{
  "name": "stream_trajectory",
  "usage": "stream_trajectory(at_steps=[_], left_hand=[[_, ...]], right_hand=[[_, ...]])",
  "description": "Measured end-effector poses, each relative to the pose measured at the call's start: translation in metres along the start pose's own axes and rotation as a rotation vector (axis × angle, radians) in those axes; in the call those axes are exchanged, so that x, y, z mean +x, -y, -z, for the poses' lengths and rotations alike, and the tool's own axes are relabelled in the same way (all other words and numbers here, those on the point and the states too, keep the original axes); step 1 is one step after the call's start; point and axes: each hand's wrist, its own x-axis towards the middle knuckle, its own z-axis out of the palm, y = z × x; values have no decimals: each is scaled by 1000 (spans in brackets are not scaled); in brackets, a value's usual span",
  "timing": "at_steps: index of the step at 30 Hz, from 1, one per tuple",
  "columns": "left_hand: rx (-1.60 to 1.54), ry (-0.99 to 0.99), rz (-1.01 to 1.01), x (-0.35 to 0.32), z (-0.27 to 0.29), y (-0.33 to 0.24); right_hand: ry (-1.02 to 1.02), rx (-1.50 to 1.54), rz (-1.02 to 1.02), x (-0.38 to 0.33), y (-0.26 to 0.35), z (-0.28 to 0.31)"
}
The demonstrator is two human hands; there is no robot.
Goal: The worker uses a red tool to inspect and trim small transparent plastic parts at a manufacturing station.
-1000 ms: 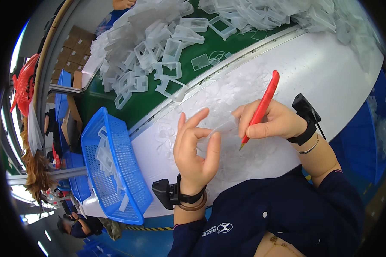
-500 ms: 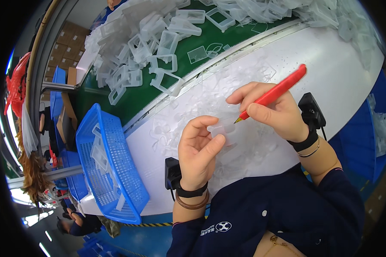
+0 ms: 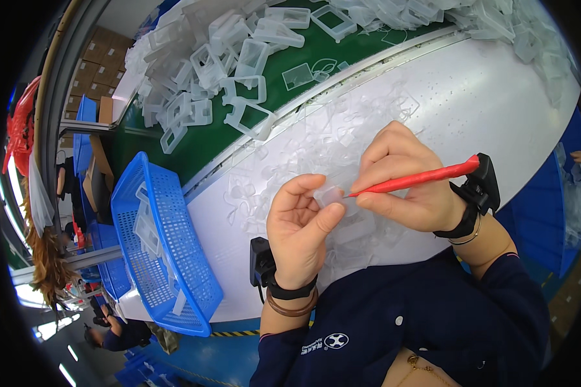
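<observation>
Between the thumb and fingers of my left hand (image 3: 298, 235) is a small translucent plastic part (image 3: 330, 196). My right hand (image 3: 403, 184) is closed around a red-handled trimming knife (image 3: 432, 176), its thin pointed tip at the right edge of that part. Whether the tip touches or only comes close, I cannot tell. Below and around both hands, clear plastic scraps (image 3: 290, 161) litter the white table (image 3: 490, 90). My fingers hide some of the plastic part.
A blue perforated basket (image 3: 197, 258) with a few clear frames stands at the left. Across the table, a green conveyor belt (image 3: 206, 145) carries a heap of translucent plastic frames (image 3: 252, 58). At the right edge is a blue bin (image 3: 542, 206). Another person (image 3: 126, 335) is at lower left.
My right hand has turned, so the knife lies nearly level instead of slanting steeply, and its tip has shifted slightly left and down. The plastic part is tilted differently in my left hand.
</observation>
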Motion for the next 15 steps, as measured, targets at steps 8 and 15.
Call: stream_trajectory(at_steps=[8,15], left_hand=[[195,-47,-63,2,0,3],[123,233,88,-3,0,-6]], right_hand=[[-41,-349,318,-2,-3,-5],[-358,-520,328,10,-9,25]])
